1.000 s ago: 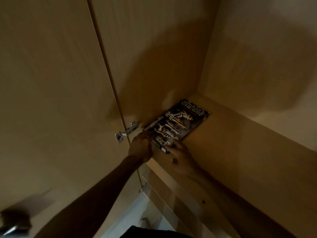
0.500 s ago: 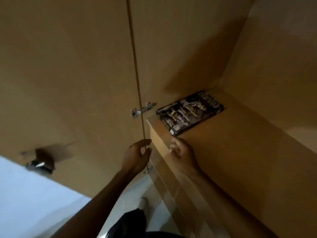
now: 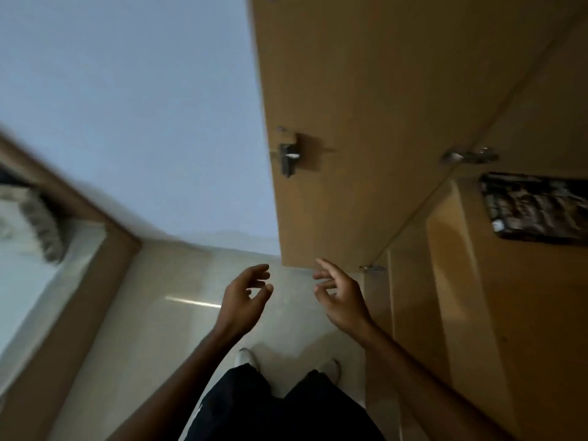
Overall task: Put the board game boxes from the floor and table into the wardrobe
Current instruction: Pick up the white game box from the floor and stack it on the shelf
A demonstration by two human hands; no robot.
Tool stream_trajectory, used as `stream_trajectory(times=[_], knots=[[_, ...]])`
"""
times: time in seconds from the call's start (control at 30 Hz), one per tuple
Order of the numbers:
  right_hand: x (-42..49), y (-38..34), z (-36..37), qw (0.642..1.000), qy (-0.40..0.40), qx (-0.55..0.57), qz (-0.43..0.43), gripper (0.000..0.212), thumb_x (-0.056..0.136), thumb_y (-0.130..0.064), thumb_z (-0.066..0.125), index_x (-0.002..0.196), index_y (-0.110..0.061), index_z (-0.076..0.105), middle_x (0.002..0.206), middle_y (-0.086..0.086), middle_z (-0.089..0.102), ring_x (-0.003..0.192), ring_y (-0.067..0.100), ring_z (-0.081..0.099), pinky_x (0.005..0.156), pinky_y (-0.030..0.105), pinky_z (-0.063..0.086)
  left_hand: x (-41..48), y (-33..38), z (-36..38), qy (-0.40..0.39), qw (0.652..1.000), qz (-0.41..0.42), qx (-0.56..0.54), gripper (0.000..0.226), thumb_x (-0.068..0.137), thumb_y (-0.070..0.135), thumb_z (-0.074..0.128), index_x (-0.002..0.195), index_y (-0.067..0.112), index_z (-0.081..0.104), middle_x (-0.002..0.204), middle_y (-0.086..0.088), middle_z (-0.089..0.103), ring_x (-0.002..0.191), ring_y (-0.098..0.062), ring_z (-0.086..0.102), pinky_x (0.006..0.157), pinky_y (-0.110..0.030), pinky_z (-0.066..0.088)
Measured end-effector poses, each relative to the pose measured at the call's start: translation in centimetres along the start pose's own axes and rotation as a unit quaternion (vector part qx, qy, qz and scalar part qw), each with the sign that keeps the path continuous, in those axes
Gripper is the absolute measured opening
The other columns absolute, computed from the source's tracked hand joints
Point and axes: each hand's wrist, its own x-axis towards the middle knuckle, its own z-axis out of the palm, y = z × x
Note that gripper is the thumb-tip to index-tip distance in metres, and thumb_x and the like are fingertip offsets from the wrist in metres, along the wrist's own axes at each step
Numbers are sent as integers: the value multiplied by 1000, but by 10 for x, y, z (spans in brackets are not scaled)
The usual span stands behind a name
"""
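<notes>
A dark chess game box [image 3: 534, 208] lies flat on a wooden shelf [image 3: 509, 297] inside the wardrobe, at the right edge of the view. My left hand [image 3: 243, 297] and my right hand [image 3: 340, 297] hang in front of me over the floor, well below and left of the box. Both hold nothing, and their fingers are loosely curled. The wardrobe door [image 3: 350, 122] stands open above my hands.
A metal lock plate [image 3: 288, 155] sits on the open door's edge, and a hinge [image 3: 471, 155] joins the door to the cabinet. Pale tiled floor [image 3: 165, 313] lies below, with my feet on it. A wooden door frame [image 3: 73, 297] runs along the left, blurred.
Both hands let go of the chess box and drew back down from the shelf. The view swung left and down, away from the wardrobe interior toward the floor.
</notes>
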Motion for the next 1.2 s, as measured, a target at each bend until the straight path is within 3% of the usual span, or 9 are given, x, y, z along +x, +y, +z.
stream_trajectory(times=[0.2,0.37,0.57,0.73,0.83,0.93,1.2], knots=[[-3,-54,127,992,-109,-40,-52,48,88,-15,59,135,-21,52,108,-9,63,88,-5,59,77,14,48,-66,-75,-120,121,990,-58,-42,37,88,14,66,122,26,61,110,13,68,96,2,63,82,-21,46],[-21,-108,249,972,-201,-61,-103,48,88,-17,60,135,-25,51,109,-10,63,92,-1,61,79,16,51,-126,-140,-225,219,970,-83,-60,35,88,20,66,121,30,61,110,15,67,99,0,63,88,-26,47],[-58,-169,384,920,-338,-96,-175,47,89,-14,60,134,-26,51,104,-11,62,91,2,61,71,9,50,-220,-202,-311,368,913,-148,-98,34,87,18,67,118,32,61,108,13,67,96,-1,63,90,-31,50],[-104,-211,523,834,-474,-149,-239,48,88,-13,61,134,-24,52,105,-7,64,89,4,61,73,13,51,-317,-262,-368,514,818,-218,-137,34,87,15,67,119,24,62,107,11,67,94,0,63,90,-33,53],[-136,-234,594,788,-532,-163,-265,48,87,-14,62,133,-27,53,104,-9,65,90,4,62,77,19,54,-364,-289,-394,563,770,-252,-164,35,88,14,66,121,23,62,107,10,66,95,-3,63,89,-33,54],[-180,-255,676,728,-596,-173,-292,46,87,-13,63,129,-31,54,104,-11,65,88,1,62,73,15,50,-416,-325,-426,615,714,-283,-182,35,88,17,66,122,25,61,109,11,67,97,-5,64,89,-32,55],[-330,-301,848,544,-719,-213,-375,48,91,-17,61,136,-27,48,111,-9,61,96,1,59,76,15,49,-541,-382,-485,741,531,-325,-250,34,89,16,64,121,27,61,109,11,66,100,-6,63,75,-12,51]])
